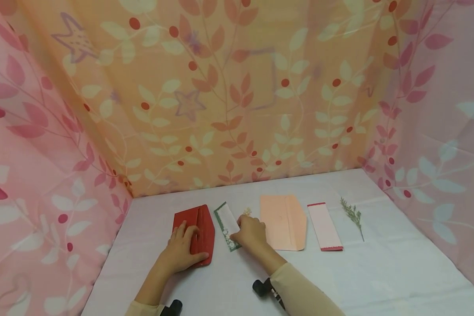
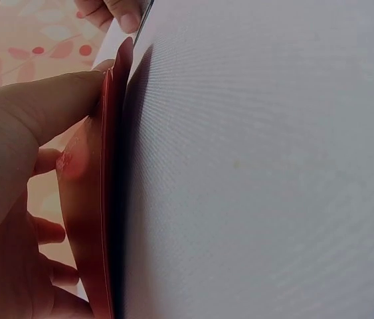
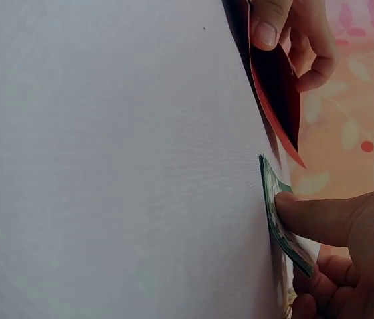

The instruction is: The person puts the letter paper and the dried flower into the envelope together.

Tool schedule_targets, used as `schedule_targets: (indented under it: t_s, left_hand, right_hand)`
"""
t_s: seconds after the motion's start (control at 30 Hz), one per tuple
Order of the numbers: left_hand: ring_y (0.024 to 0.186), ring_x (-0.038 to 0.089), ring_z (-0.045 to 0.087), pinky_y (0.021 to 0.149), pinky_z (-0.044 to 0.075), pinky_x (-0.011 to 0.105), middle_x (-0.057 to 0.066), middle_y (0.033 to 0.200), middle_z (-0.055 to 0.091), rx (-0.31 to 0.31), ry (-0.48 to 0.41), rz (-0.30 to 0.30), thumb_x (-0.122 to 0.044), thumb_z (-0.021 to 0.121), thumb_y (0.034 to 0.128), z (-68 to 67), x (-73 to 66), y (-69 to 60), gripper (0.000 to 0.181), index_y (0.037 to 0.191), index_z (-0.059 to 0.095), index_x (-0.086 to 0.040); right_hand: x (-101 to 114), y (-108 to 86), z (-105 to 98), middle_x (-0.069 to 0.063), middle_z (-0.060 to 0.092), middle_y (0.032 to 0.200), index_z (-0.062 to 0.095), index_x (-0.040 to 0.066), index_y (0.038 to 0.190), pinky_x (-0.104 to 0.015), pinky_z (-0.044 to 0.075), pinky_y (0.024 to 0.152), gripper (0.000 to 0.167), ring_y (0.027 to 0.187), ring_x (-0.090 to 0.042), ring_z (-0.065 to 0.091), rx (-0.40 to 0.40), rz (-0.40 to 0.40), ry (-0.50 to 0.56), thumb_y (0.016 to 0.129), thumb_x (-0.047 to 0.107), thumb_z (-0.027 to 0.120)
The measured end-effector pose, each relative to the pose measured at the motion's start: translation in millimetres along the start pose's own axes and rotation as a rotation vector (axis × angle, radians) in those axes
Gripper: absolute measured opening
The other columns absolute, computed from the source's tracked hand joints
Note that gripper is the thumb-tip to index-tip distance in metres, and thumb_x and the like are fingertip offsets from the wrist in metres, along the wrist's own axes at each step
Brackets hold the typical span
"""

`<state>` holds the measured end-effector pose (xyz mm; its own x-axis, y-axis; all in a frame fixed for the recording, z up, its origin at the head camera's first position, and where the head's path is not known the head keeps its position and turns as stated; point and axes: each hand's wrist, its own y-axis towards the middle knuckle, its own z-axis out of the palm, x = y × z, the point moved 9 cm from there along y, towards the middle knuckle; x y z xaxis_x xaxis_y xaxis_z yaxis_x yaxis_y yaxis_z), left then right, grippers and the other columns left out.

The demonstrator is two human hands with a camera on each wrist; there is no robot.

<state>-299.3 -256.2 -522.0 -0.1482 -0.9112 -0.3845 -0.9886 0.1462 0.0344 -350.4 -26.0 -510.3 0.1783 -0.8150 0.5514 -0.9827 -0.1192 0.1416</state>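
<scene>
On the red envelope point(image 1: 206, 228) rests the left hand point(image 1: 180, 252), its fingers spread over the body and its thumb near the lower edge by the flap. In the left wrist view the thumb presses the red envelope point(image 2: 84, 212), whose edge stands slightly off the table. The right hand point(image 1: 253, 235) pinches the right edge of a white card with a green floral border point(image 1: 226, 219); the right wrist view shows the thumb on the face of the green-edged card point(image 3: 278, 222), fingers behind it. A small cream dried flower point(image 1: 247, 211) lies just beyond the right hand.
Right of the hands lie a peach envelope point(image 1: 276, 224), a pale pink card with red ends point(image 1: 324, 226) and a green sprig point(image 1: 352, 213). Patterned cloth point(image 1: 229, 87) hangs behind and at both sides of the white table point(image 1: 363, 281).
</scene>
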Motion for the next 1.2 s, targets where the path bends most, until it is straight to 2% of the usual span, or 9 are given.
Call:
schedule_targets:
  t_s: [0.1, 0.23, 0.37, 0.47, 0.63, 0.8, 0.93, 1.07, 1.2]
  left_hand:
    - [0.146, 0.062, 0.023, 0.109, 0.029, 0.077, 0.029, 0.162, 0.026, -0.005, 0.004, 0.002, -0.065, 0.08, 0.0763, 0.0, -0.6, -0.9, 0.08, 0.136, 0.045, -0.024]
    - [0.145, 0.062, 0.024, 0.109, 0.03, 0.076, 0.03, 0.16, 0.029, -0.007, 0.008, 0.004, -0.066, 0.08, 0.076, 0.6, 0.9, 0.1, 0.081, 0.135, 0.046, -0.023]
    - [0.145, 0.062, 0.024, 0.11, 0.03, 0.074, 0.029, 0.159, 0.03, -0.006, -0.014, 0.013, -0.068, 0.079, 0.0761, 1.4, 5.1, 2.7, 0.08, 0.134, 0.046, -0.024]
    - [0.145, 0.061, 0.025, 0.111, 0.031, 0.073, 0.029, 0.159, 0.031, -0.004, -0.027, 0.017, -0.068, 0.079, 0.0763, 0.5, 6.6, 2.7, 0.079, 0.134, 0.046, -0.025]
    - [0.145, 0.061, 0.026, 0.109, 0.032, 0.074, 0.031, 0.159, 0.029, -0.007, -0.042, 0.023, -0.066, 0.08, 0.0762, -4.0, 2.2, 0.3, 0.08, 0.134, 0.046, -0.022]
    - [0.145, 0.06, 0.025, 0.111, 0.031, 0.073, 0.031, 0.16, 0.028, -0.008, -0.043, 0.017, -0.065, 0.081, 0.0766, -6.6, -0.8, -1.6, 0.081, 0.135, 0.047, -0.02]
    - [0.146, 0.061, 0.024, 0.112, 0.029, 0.072, 0.032, 0.16, 0.028, -0.01, -0.049, 0.017, -0.063, 0.082, 0.0768, -7.3, -2.7, -2.4, 0.08, 0.134, 0.047, -0.02]
    - [0.145, 0.063, 0.023, 0.114, 0.027, 0.072, 0.033, 0.16, 0.027, -0.014, -0.056, 0.018, -0.062, 0.082, 0.0767, -8.0, -3.9, -1.6, 0.08, 0.135, 0.047, -0.02]
    - [0.144, 0.064, 0.024, 0.113, 0.027, 0.072, 0.033, 0.159, 0.028, -0.017, -0.056, 0.018, -0.062, 0.083, 0.0764, -7.7, -2.5, -0.9, 0.081, 0.135, 0.047, -0.019]
  right_hand:
    - [2, -0.8, -3, 0.001, 0.071, 0.08, 0.071, 0.012, 0.09, -0.038, 0.044, 0.066, 0.037, 0.071, -0.018, 0.06, 0.016, -0.013, -0.016, 0.069, 0.035, 0.092]
    - [3, -0.8, -6, -0.001, 0.074, 0.087, 0.072, 0.01, 0.096, -0.035, 0.047, 0.058, 0.033, 0.069, -0.014, 0.061, 0.07, -0.005, 0.028, 0.077, 0.033, 0.087]
    - [3, -0.8, -8, -0.005, 0.075, 0.095, 0.073, 0.007, 0.102, -0.036, 0.05, 0.061, 0.028, 0.075, -0.015, 0.062, 0.114, -0.014, 0.09, 0.085, 0.029, 0.079]
    - [1, -1.6, -7, -0.008, 0.074, 0.092, 0.072, 0.001, 0.106, -0.035, 0.054, 0.061, 0.027, 0.071, -0.016, 0.065, 0.157, -0.033, 0.187, 0.089, 0.023, 0.074]
    - [-9, -2.2, 2, -0.005, 0.071, 0.081, 0.067, -0.006, 0.115, -0.029, 0.053, 0.05, 0.03, 0.049, -0.016, 0.065, 0.242, -0.017, 0.35, 0.092, 0.012, 0.07]
    - [-14, -2.4, 4, -0.001, 0.068, 0.071, 0.068, -0.005, 0.113, -0.026, 0.052, 0.048, 0.028, 0.046, -0.017, 0.066, 0.252, -0.018, 0.382, 0.089, 0.009, 0.072]
    - [-13, -4.9, -3, -0.002, 0.067, 0.068, 0.066, -0.007, 0.117, -0.028, 0.054, 0.049, 0.033, 0.048, -0.023, 0.068, 0.24, -0.017, 0.434, 0.089, 0.007, 0.072]
    - [-11, -6.4, -8, -0.006, 0.069, 0.075, 0.063, -0.008, 0.121, -0.033, 0.057, 0.053, 0.036, 0.054, -0.029, 0.071, 0.228, -0.004, 0.512, 0.089, 0.007, 0.072]
    - [-9, -7.0, -4, -0.008, 0.068, 0.085, 0.062, -0.01, 0.122, -0.035, 0.06, 0.056, 0.039, 0.056, -0.025, 0.071, 0.245, 0.027, 0.608, 0.089, 0.006, 0.074]
